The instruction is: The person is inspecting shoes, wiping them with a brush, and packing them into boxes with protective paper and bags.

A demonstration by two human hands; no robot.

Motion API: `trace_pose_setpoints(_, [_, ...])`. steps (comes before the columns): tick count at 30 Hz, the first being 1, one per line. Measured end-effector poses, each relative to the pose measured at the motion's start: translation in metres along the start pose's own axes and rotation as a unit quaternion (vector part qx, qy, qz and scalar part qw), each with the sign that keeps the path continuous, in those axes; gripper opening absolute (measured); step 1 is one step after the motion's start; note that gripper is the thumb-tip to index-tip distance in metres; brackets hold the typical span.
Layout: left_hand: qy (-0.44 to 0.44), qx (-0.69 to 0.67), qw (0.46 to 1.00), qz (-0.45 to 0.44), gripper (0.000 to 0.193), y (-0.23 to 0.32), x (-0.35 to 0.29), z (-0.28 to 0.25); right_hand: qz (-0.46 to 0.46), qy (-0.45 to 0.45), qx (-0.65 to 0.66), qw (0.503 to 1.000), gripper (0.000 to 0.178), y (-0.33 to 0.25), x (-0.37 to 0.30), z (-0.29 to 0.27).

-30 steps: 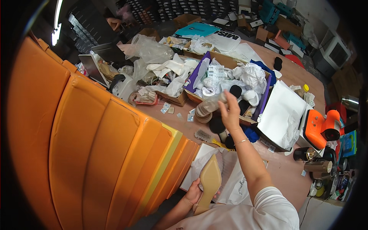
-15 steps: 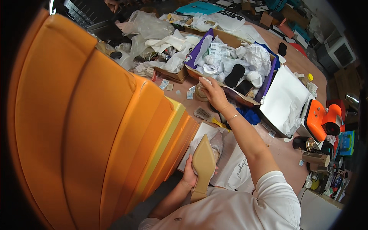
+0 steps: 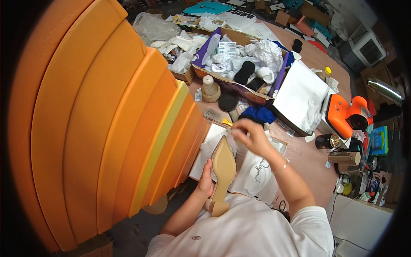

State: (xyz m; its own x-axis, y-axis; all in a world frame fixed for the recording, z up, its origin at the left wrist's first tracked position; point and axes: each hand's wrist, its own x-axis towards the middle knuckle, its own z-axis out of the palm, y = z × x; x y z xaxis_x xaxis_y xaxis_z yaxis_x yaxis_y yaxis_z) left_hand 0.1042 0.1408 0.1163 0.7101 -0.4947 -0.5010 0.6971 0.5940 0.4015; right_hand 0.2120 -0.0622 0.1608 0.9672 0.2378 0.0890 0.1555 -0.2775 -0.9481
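My left hand point(image 3: 206, 182) is wrapped round a pointed shoe point(image 3: 224, 162), its beige sole turned up and its heel toward my body. A strip of glittery upper shows along the sole's edge. Beside the toe, my right hand point(image 3: 253, 136) is closed with bent fingers, slightly blurred; whatever is between the fingertips cannot be made out. Beneath the shoe lies an open box with white printed tissue paper point(image 3: 255, 173). Farther off, a small bottle with a white cap point(image 3: 209, 85) stands in a round tan holder, next to a round black lid point(image 3: 227, 103).
Tall stacked orange boxes point(image 3: 102, 120) crowd the left side. A purple-edged carton point(image 3: 280, 81) full of crumpled paper stands ahead, with a white box lid point(image 3: 299, 96) at its right. A brush point(image 3: 212, 115) lies near the shoe. An orange device point(image 3: 342, 118) sits at right.
My right hand has come back from the bottle to the shoe's toe, leaving the bottle in its holder. My left hand keeps hold of the shoe. The view has shifted.
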Motion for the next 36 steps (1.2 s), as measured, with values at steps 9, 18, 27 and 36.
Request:
trace_pose_setpoints(9, [-0.062,0.128,0.989,-0.051,0.059,-0.051,-0.014,0.065,-0.125,0.195,-0.204,0.951,0.014,-0.026,-0.117,-0.007])
trace_pose_setpoints(18, [-0.110,0.192,0.972,-0.081,0.054,-0.051,-0.016,0.078,-0.128,0.252,-0.254,0.925,0.009,-0.028,-0.134,-0.025])
trace_pose_setpoints(27, [-0.096,0.129,0.985,-0.063,0.062,-0.053,-0.017,0.062,-0.147,0.195,-0.246,0.938,0.013,-0.039,-0.175,-0.006])
trace_pose_setpoints(36, [-0.016,0.114,0.992,-0.048,0.064,-0.055,-0.006,0.058,-0.171,0.143,-0.259,0.940,0.014,-0.048,-0.210,0.003])
